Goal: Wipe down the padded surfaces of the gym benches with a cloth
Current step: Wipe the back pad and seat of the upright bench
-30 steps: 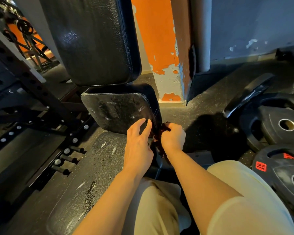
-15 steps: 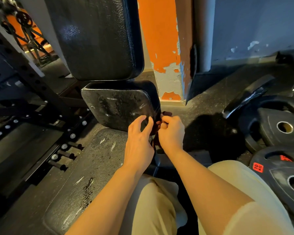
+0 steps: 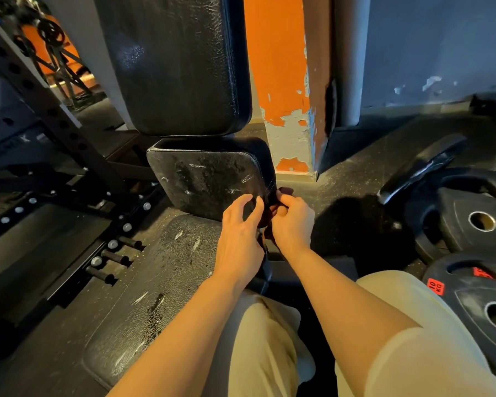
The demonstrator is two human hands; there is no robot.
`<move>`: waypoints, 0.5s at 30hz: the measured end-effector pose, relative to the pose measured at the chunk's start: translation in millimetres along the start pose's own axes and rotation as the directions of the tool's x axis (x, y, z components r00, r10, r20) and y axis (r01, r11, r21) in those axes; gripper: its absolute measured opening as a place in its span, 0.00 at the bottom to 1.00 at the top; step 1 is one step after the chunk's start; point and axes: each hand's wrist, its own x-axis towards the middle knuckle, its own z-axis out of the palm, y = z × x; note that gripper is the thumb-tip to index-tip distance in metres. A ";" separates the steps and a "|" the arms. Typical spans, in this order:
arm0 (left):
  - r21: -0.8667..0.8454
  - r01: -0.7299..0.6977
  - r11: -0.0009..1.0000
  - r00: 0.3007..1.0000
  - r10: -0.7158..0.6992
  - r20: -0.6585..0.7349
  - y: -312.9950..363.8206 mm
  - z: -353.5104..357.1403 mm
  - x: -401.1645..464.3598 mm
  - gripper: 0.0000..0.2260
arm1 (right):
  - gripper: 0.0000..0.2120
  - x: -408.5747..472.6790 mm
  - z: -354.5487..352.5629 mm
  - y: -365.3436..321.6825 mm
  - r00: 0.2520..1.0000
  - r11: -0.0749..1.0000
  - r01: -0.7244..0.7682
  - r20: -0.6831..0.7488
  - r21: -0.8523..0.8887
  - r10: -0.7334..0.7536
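Dark cloth point(image 3: 269, 222) is mostly hidden between the two hands, at the right edge of the small black pad point(image 3: 209, 179). Right hand point(image 3: 294, 222) pinches it. Left hand point(image 3: 241, 239) has loose, empty fingers by the pad. Weight plates point(image 3: 470, 222) lie right, partly cut off.

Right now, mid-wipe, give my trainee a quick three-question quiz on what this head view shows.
1. True or false: the right hand grips a dark crumpled cloth at the right edge of the small black padded seat cushion.
2. Which hand holds nothing? A) left hand B) right hand
3. Fill in: the red label on the black rubber weight plate reads 10 ___.

Key: 1 true; 2 A; 3 KG.
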 end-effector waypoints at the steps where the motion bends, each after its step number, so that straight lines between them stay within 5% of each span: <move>1: -0.003 0.007 1.000 1.000 -0.007 -0.002 0.5 -0.3 0.2 0.33 | 0.16 -3.4 -0.1 -1.0 0.999 1.000 0.031 -0.020 0.002 -0.031; 5: -0.014 0.016 1.000 1.000 -0.016 -0.004 0.4 -0.3 -2.2 0.33 | 0.16 -1.0 0.3 -8.0 0.991 0.995 0.090 -0.106 0.039 -0.085; 12: -0.038 0.060 0.997 0.997 -0.059 0.041 -3.4 -4.1 -4.4 0.36 | 0.12 -16.7 -9.2 4.2 0.997 0.997 0.019 0.073 -0.080 -0.013; 15: -0.052 0.073 0.996 0.997 -0.071 0.039 -2.0 -3.0 -4.6 0.36 | 0.13 -27.7 -10.9 0.4 1.000 1.000 0.004 0.015 0.001 -0.004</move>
